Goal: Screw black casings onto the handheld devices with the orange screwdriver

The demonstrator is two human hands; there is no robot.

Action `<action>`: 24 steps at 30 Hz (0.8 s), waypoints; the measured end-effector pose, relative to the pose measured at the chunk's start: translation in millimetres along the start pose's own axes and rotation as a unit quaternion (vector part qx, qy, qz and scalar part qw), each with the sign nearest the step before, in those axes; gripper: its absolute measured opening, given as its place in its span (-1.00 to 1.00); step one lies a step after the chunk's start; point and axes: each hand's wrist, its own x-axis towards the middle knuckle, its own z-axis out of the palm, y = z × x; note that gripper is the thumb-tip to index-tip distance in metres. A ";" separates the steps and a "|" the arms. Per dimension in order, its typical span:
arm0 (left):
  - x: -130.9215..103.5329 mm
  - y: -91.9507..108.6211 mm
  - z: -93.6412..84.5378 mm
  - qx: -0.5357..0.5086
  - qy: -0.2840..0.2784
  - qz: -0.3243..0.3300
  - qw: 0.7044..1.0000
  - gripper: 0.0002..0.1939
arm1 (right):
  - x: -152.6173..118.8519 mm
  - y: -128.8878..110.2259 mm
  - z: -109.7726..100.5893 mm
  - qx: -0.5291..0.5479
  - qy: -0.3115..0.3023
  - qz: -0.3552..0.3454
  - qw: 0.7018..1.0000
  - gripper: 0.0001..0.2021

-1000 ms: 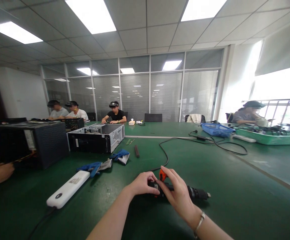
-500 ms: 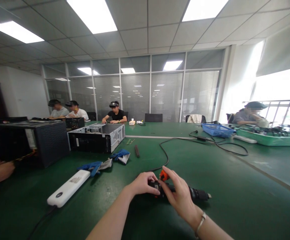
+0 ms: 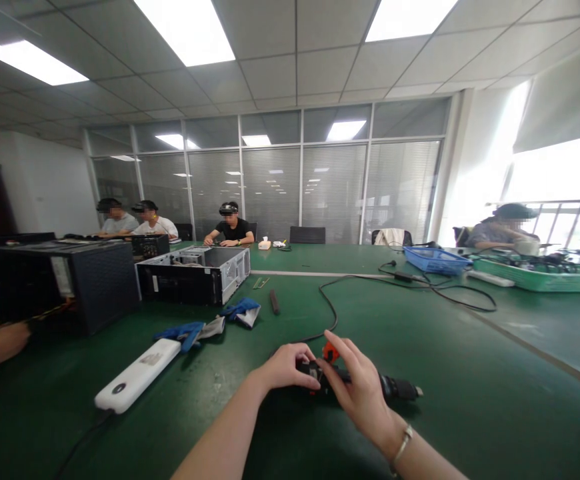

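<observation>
In front of me on the green table lies a long black corded tool (image 3: pixel 395 387) with orange parts and a small metal tip pointing right; its exact kind is not clear. My left hand (image 3: pixel 290 367) is curled round its left end, thumb and fingers closing on the black body. My right hand (image 3: pixel 357 383) pinches over its middle, thumb along the body and fingers round an orange part (image 3: pixel 330 351). Much of the tool is hidden behind both hands. A black cord (image 3: pixel 335 310) runs along the table behind my hands.
A white power strip (image 3: pixel 137 377), blue-grey gloves (image 3: pixel 243 312) and a dark brown bar (image 3: pixel 275 302) lie to the left. Beyond them stand an open computer case (image 3: pixel 185 283) and a black one (image 3: pixel 105 287). Baskets, blue (image 3: pixel 435 261) and green (image 3: pixel 545 277), stand right. Another person's hand (image 3: pixel 0 343) is far left.
Almost nothing differs. The orange part under my right fingers has shifted very slightly to the right; my left hand keeps its place.
</observation>
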 end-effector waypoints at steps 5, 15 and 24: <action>0.5 -1.5 0.0 -0.002 0.006 0.014 1.000 -0.47 | -1.2 -4.3 -0.9 0.018 -0.009 -0.017 1.000 -0.45; 0.3 0.1 0.2 -0.005 -0.002 0.004 1.000 -0.48 | 3.4 -6.2 -4.3 -0.008 -0.015 -0.012 1.000 -0.50; 0.6 0.4 -0.5 -0.005 0.005 0.011 1.000 -0.47 | 0.7 -7.3 -2.9 -0.005 -0.039 -0.009 0.999 -0.45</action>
